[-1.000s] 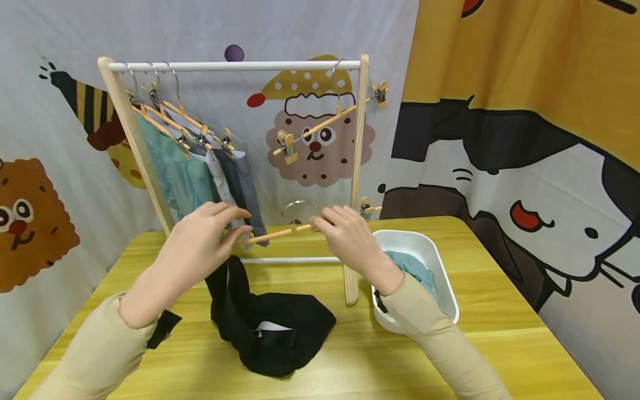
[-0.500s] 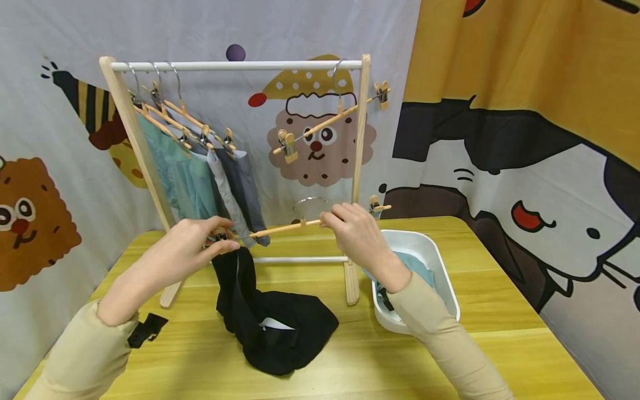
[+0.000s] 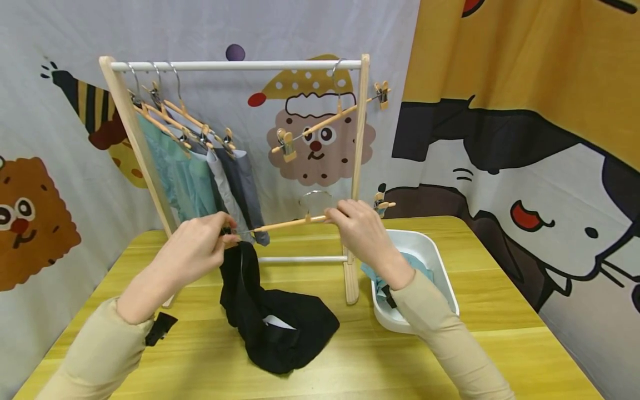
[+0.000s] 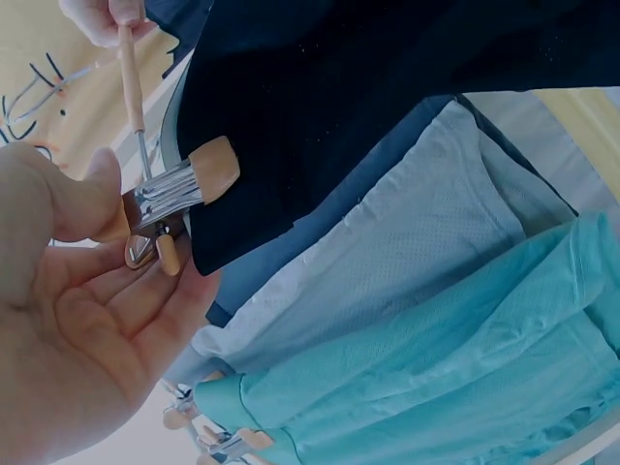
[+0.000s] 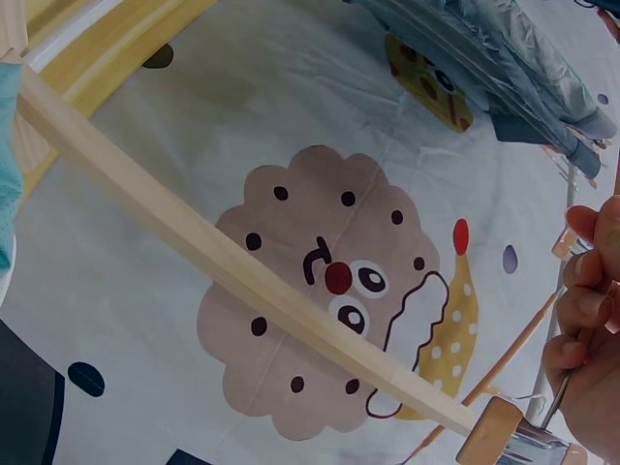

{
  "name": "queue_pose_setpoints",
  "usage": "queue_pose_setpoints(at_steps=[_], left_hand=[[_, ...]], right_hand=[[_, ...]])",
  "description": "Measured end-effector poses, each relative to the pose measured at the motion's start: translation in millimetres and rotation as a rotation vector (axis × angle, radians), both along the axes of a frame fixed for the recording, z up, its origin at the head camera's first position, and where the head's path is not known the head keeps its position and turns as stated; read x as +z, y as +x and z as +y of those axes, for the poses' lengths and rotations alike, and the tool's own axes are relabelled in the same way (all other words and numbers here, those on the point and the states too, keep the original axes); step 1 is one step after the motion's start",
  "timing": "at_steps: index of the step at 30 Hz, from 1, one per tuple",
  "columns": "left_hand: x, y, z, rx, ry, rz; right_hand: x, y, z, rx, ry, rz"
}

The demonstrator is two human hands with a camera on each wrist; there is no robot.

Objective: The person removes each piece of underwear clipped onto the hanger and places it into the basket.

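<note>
My left hand point(image 3: 195, 244) pinches the wooden clip point(image 4: 174, 184) at the left end of a clip hanger point(image 3: 290, 223). In the left wrist view that clip sits over the edge of a black garment point(image 3: 285, 333), thumb on one side of it and fingers on the other. Part of the garment hangs from there, while the rest lies bunched on the table with a bit of white showing. My right hand point(image 3: 360, 233) grips the hanger's bar right of its hook. The hanger's other clip point(image 5: 489, 431) sticks out past that hand, with no cloth in it.
Behind the hands stands a small clothes rack point(image 3: 235, 66). Several garments, among them a teal one point(image 3: 175, 172), hang at its left, and a bare clip hanger point(image 3: 325, 123) at its right. A white bin point(image 3: 442, 278) with teal cloth point(image 3: 417, 264) stands right on the table point(image 3: 480, 355).
Both hands and the hanger have shifted slightly right and up, drawing the garment's raised edge along. The left fingers, more spread before, have come together on the clip.
</note>
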State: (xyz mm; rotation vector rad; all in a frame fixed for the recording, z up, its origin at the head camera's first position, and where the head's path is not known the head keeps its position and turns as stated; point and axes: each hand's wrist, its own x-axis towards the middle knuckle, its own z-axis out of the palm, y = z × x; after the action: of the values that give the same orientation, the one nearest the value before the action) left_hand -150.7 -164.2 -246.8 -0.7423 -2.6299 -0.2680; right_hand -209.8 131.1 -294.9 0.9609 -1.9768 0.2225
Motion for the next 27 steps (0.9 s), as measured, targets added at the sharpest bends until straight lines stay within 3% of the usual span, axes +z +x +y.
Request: queue_pose_setpoints(at_steps=[13, 17, 24, 27], left_hand=[[-3.3, 0.5, 3.5, -0.033, 0.034, 0.115], [-3.0, 1.2, 4.7, -0.029, 0.044, 0.093], [-4.6, 0.6, 5.6, 0.024, 0.041, -0.055], [-7.9, 0.0, 7.4, 0.055, 0.004, -0.029]], right_hand=[[1.6, 0.7, 3.0, -0.016, 0.004, -0.027], [1.3, 0.7, 3.8, -0.021, 0.009, -0.032], [-3.3, -1.3, 3.5, -0.011, 0.039, -0.029], [-5.4, -1.9, 3.6, -0.012, 0.052, -0.034]])
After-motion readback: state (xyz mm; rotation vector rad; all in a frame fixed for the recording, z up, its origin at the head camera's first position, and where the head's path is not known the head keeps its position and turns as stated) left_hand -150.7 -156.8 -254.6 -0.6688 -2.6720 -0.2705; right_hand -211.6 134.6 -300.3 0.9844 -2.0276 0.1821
